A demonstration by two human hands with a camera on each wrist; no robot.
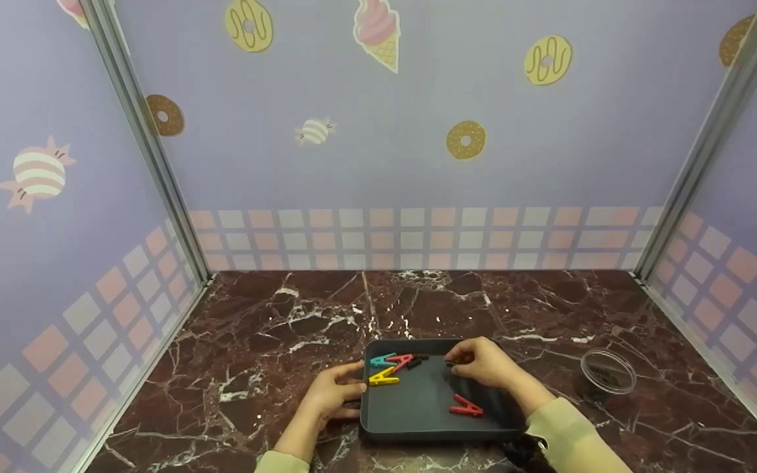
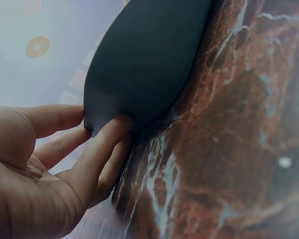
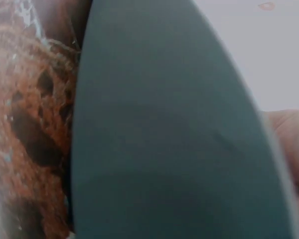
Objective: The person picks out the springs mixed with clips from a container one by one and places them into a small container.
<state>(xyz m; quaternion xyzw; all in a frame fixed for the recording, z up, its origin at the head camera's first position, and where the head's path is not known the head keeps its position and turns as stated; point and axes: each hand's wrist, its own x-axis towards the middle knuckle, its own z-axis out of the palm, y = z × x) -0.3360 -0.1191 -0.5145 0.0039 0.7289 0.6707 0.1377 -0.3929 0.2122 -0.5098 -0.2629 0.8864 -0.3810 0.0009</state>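
Note:
A dark grey tray (image 1: 411, 410) lies on the table in front of me. My left hand (image 1: 332, 396) touches its left wall from outside, fingers fairly straight; the left wrist view shows the fingertips (image 2: 120, 122) against the tray side. Over the tray's far right part, my right hand (image 1: 483, 362) pinches a small black clip (image 1: 449, 364), mostly covered by the fingers. Inside, at the far left, lie a blue clip (image 1: 382, 360), a red clip (image 1: 402, 362), a yellow clip (image 1: 384, 378) and a black clip (image 1: 416, 362). Another red clip (image 1: 466, 407) lies nearer the right front.
A clear round plastic container (image 1: 607, 372) stands to the right of the tray on the dark red marbled table (image 1: 273, 355). A small black object (image 1: 523, 453) is under my right sleeve. Patterned panels (image 1: 418, 164) enclose the table at the back and sides.

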